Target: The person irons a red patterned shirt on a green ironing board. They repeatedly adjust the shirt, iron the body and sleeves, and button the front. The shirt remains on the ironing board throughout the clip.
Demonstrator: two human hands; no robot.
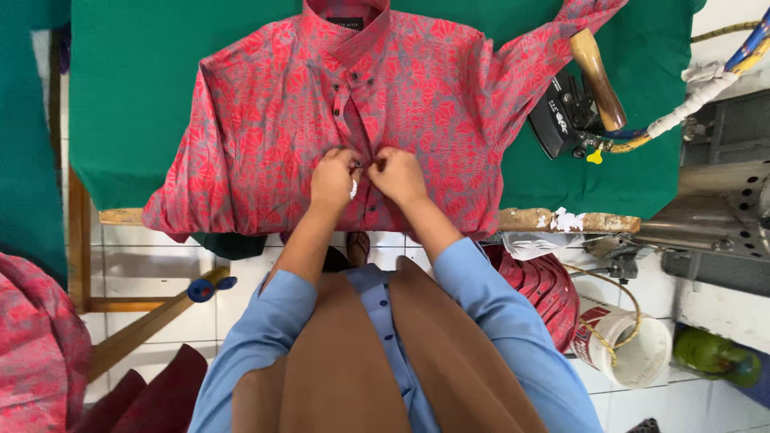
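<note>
— What containers can you make out?

— One, low on the right: a white plastic bucket standing on the tiled floor, with a yellowish cord looped over its rim. Its inside looks white, and I cannot tell whether anything is in it. Just beyond it lies a green bottle-like object, too blurred to read further.

— Any labels or signs?

— A small dark rectangular label sits inside the collar at the top middle. The black flat iron with a wooden handle carries white markings on its side; it rests on the right of the green cloth-covered ironing table, a wrapped hose running off to the right.

— And the garment itself?

— The red and grey patterned button-front shirt lies flat, front up, on the table. Its long axis runs from the collar at the far edge down to the hem, which hangs over the near edge toward the person. One sleeve reaches up to the right, above the iron.

— The hands?

— Both meet at the middle of the placket. The left hand and right hand have fingers curled in narrow, pinching the shirt's front edges at a button, knuckles nearly touching.

— Anything else?

— More red patterned fabric bunches at the lower left.
</note>
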